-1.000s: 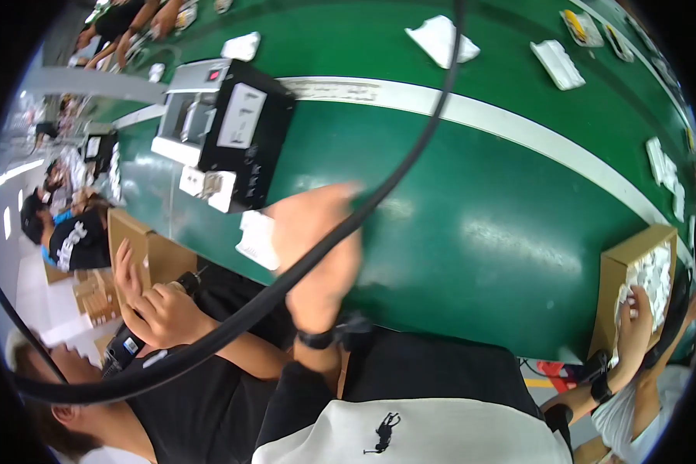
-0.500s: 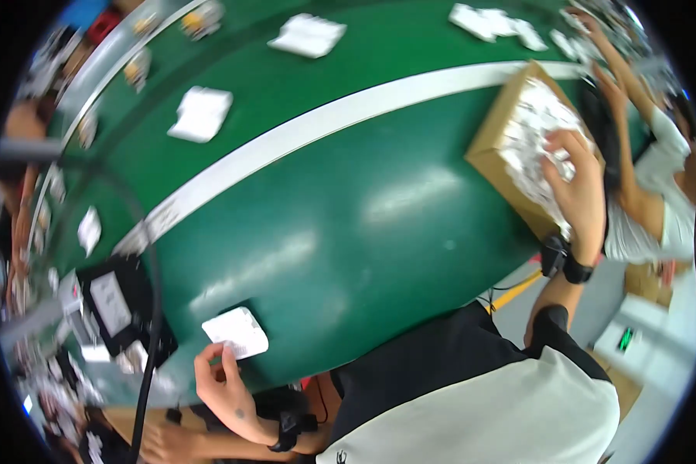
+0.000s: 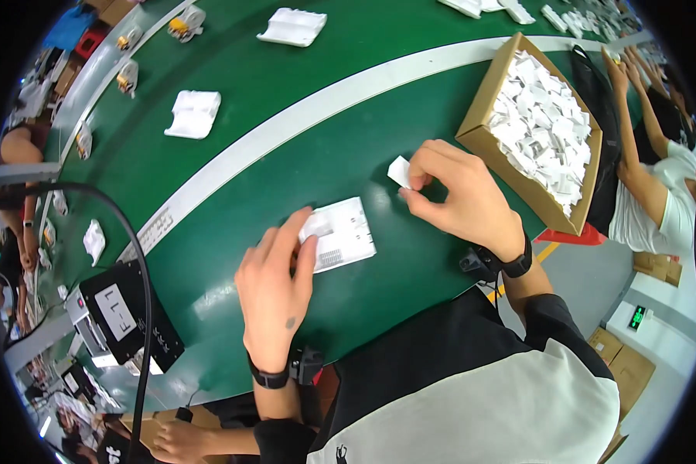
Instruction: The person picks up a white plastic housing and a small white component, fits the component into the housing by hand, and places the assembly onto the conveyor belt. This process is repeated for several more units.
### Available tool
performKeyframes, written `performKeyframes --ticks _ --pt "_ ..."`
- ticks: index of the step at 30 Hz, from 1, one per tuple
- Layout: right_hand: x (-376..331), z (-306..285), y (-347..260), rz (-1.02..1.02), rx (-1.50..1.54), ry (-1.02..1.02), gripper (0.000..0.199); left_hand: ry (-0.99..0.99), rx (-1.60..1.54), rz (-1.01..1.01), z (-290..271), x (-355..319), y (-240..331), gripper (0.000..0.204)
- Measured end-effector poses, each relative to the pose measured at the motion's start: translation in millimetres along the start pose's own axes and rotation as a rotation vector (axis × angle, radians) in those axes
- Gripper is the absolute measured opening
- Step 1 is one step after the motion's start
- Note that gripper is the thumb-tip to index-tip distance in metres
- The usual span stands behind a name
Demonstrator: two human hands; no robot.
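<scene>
The right hand (image 3: 460,197) pinches a small white piece (image 3: 399,171) in its grip; the left hand's (image 3: 274,290) released fingers press the white tray (image 3: 340,236).

The left hand (image 3: 274,290) covers the near-left corner of the white tray (image 3: 339,234), so what's under those fingers is anyone's guess. The small white piece (image 3: 399,171) is half buried in the right hand (image 3: 458,197) fingertips. Parts in the cardboard box (image 3: 483,97) at the green counter (image 3: 232,108)'s right edge blur into one white heap. The black device (image 3: 124,313) is partly behind the cable (image 3: 143,271).
</scene>
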State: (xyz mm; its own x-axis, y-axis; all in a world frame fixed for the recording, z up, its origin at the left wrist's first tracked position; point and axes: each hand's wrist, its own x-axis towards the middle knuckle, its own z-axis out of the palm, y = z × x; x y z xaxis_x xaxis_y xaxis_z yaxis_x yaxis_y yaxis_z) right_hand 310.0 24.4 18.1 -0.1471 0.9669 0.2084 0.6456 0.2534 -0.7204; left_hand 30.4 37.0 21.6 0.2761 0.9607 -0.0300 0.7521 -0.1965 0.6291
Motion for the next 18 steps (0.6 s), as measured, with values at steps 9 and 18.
performKeyframes --ticks 9,18 --pt "19.8 12.0 -3.1 0.104 -0.081 -0.103 0.018 0.101 -0.177 0.292 10.6 10.0 -24.8 0.024" --pt "21.7 22.8 -30.4 -0.117 -0.102 -0.085 0.019 0.064 -0.233 0.351 16.3 11.7 -41.3 0.018"
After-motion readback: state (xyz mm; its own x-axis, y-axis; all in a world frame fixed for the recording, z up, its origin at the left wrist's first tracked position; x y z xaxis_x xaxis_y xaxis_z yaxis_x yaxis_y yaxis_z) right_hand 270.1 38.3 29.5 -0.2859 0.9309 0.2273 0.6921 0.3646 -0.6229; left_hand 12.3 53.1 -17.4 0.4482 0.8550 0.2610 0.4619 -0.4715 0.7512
